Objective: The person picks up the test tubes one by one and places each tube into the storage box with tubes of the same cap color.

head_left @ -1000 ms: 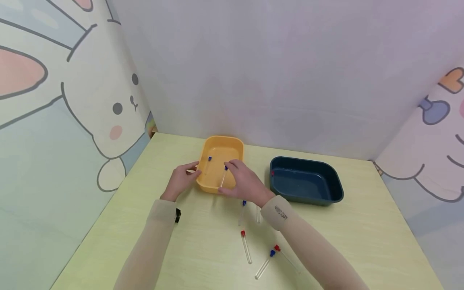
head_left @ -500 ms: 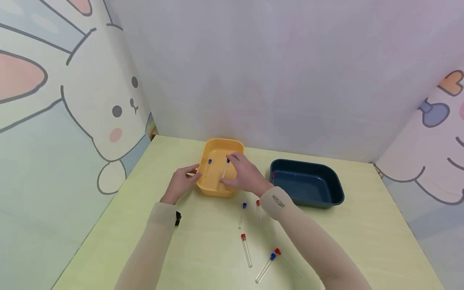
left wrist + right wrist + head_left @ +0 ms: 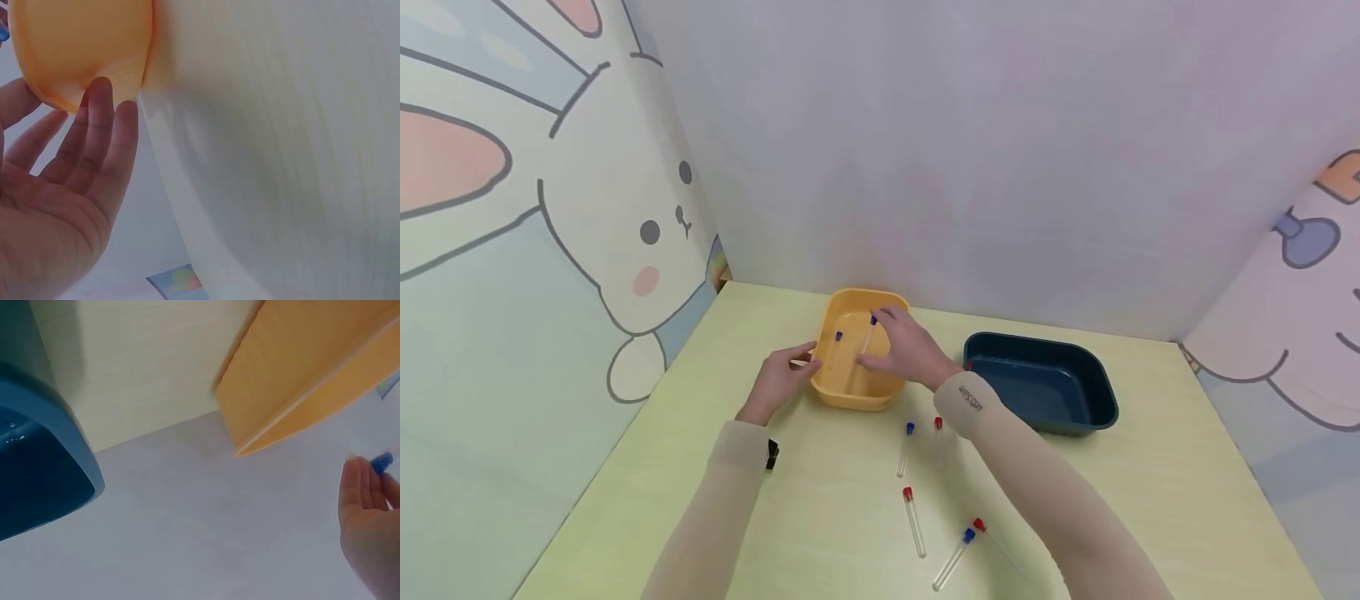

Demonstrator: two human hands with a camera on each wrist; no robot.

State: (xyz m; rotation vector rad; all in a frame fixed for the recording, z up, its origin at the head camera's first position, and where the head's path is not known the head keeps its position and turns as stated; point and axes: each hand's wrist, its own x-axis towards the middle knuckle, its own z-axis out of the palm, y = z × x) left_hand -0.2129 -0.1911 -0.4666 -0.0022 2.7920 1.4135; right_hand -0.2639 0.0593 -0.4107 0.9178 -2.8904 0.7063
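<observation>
My left hand (image 3: 775, 385) holds the near left side of a yellow plastic basin (image 3: 853, 402), thumb at the rim and fingers along the outer wall (image 3: 81, 50). Over this basin, my right hand (image 3: 912, 350) pinches a clear test tube (image 3: 867, 338) by its blue cap (image 3: 382, 462), tilted with the cap end up. Another blue-capped tube (image 3: 838, 337) lies inside the basin on the left. Several more tubes lie on the table, among them a blue-capped one (image 3: 902, 461) and a red-capped one (image 3: 915, 525).
A dark blue basin (image 3: 1078, 429) stands to the right, with a red cap (image 3: 968, 367) showing at its left end. Near the front, a blue-capped tube (image 3: 951, 565) lies beside a red-capped one (image 3: 1000, 550). Cartoon-printed walls (image 3: 955, 167) enclose the table.
My right hand has moved slightly up and away over the yellow basin, carrying the blue-capped tube. My left hand stays at the rim. The view shifts a little.
</observation>
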